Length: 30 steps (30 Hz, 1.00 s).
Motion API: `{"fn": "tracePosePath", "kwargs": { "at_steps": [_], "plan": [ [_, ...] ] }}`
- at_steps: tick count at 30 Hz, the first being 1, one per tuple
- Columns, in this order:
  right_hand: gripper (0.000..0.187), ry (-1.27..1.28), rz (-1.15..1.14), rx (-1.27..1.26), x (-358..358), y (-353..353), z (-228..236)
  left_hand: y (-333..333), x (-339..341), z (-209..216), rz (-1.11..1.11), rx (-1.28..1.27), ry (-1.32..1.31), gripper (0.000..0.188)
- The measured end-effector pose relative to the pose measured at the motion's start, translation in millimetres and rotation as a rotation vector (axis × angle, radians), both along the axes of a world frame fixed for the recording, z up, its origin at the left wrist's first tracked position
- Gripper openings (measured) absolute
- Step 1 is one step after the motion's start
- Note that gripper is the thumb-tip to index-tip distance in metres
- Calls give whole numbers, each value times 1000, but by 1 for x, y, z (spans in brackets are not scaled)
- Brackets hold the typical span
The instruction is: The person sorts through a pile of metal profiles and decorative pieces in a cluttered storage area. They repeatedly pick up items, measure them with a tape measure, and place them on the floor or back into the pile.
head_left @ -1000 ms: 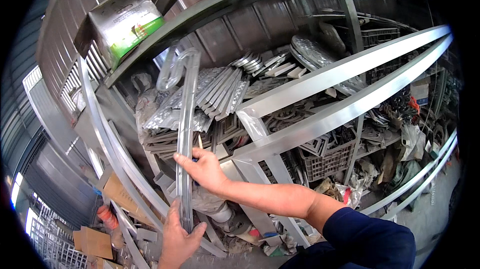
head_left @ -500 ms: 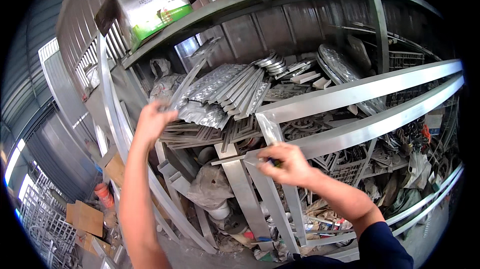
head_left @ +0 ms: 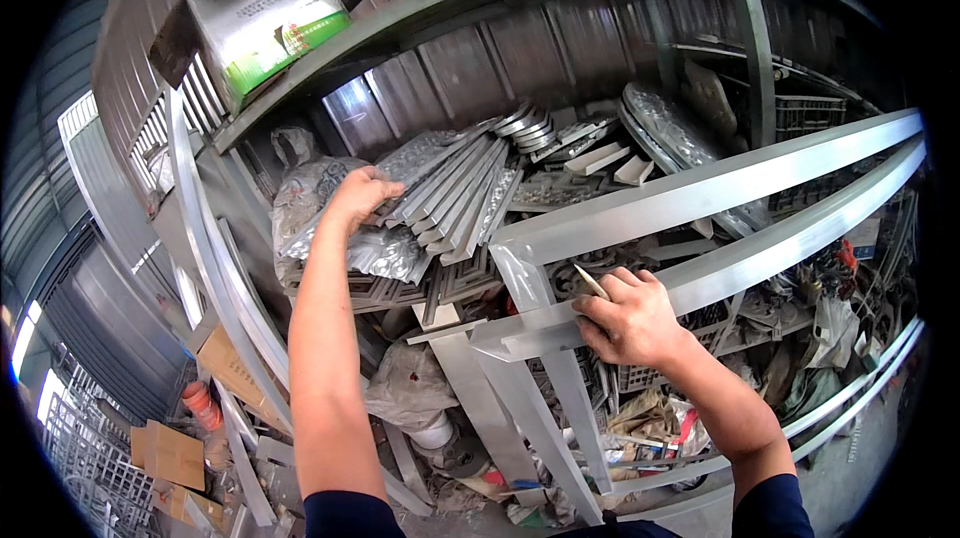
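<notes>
My left hand [head_left: 362,196] is closed at the near end of a grey metal strip [head_left: 440,170], at the left side of a fanned stack of channel-shaped strips [head_left: 462,200] on the shelf. Crinkled clear plastic wrap [head_left: 392,252] lies below that hand. A slim pointed pencil [head_left: 592,283] sticks up from my closed right hand [head_left: 632,320]. This hand is just in front of the lower bar of a silvery metal frame [head_left: 545,335], near its corner. Whether it touches the bar is unclear.
Above the shelf, a white and green carton [head_left: 265,23] rests on a beam. Coiled metal rings [head_left: 525,128] and a plastic-wrapped oval piece [head_left: 668,138] lie behind the frame. Long curved profiles [head_left: 215,208] lean at left. A sack [head_left: 412,378] and cardboard boxes [head_left: 170,458] sit lower down.
My left hand has moved right with the strip, which was raised at a slant and now lies along the stack. My right hand has turned and shifted right, and the pencil's tip now shows.
</notes>
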State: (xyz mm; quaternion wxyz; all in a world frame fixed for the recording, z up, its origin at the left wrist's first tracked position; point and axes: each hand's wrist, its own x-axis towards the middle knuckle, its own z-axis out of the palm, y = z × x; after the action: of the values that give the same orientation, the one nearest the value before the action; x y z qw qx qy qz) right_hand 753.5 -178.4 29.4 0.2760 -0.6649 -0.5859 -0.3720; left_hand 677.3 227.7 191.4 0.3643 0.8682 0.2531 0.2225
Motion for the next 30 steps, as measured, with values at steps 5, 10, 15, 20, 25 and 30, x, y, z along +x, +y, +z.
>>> {"fn": "tracePosePath", "kwargs": {
  "at_steps": [5, 10, 15, 20, 25, 30],
  "plan": [
    [24, 156, 39, 98, 5, 1, 1, -24, -2, 2, -12, -18, 55, 30],
    [22, 144, 4, 69, 5, 0, 3, -35, 2, -7, 39, 6, 88, 34],
    [23, 121, 29, 96, 3, 5, 1, -3, -2, -6, -68, 221, -3, 34],
    [23, 151, 71, 169, 7, 5, -1, -7, -14, 0, -16, 386, -135, 36],
    [23, 130, 31, 122, 6, 3, -1, 23, -48, -3, 49, 641, -144, 29],
    [22, 115, 30, 127, 5, 5, -2, 14, -54, -2, 202, 917, 100, 36]
  ]
}}
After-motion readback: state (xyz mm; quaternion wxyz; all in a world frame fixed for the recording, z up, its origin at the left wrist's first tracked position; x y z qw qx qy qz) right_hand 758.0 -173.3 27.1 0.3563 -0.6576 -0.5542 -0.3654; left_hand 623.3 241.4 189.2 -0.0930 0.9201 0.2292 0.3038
